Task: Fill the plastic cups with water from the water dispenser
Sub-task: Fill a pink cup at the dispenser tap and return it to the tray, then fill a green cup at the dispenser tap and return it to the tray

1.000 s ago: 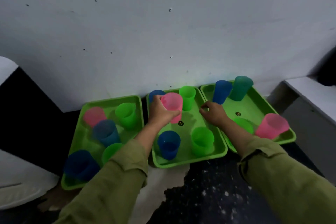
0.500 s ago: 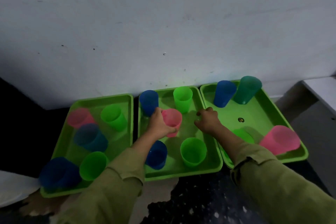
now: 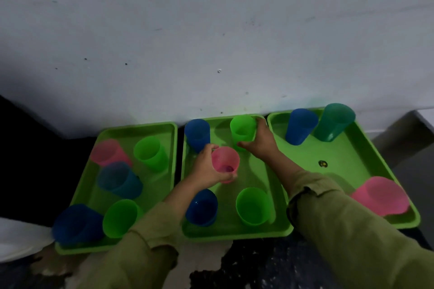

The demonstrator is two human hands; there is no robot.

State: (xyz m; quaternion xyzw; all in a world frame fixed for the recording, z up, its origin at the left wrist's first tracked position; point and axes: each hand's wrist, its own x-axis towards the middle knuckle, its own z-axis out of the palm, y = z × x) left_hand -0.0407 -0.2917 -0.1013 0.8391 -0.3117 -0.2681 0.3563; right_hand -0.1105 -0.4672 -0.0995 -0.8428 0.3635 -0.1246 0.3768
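Note:
Three green trays lie side by side against a white wall. On the middle tray (image 3: pixel 277 199) my left hand (image 3: pixel 206 166) grips a pink cup (image 3: pixel 225 162) standing upright near the tray's centre. My right hand (image 3: pixel 260 141) wraps round a green cup (image 3: pixel 242 128) at the tray's back edge. A blue cup (image 3: pixel 197 134) stands at the back left of this tray. Another blue cup (image 3: pixel 202 207) and a green cup (image 3: pixel 252 206) stand at its front. No water dispenser is in view.
The left tray (image 3: pixel 164 129) holds several cups: pink, green and blue. On the right tray (image 3: pixel 352 159) stand a blue cup (image 3: pixel 300 125) and a teal cup (image 3: pixel 334 122) at the back and a pink cup (image 3: pixel 381 196) at the front. A white object (image 3: pixel 16 239) sits at far left.
My left hand has set the pink cup down toward the middle of the tray. My right hand moved from the tray's edge back to the green cup and closed round it.

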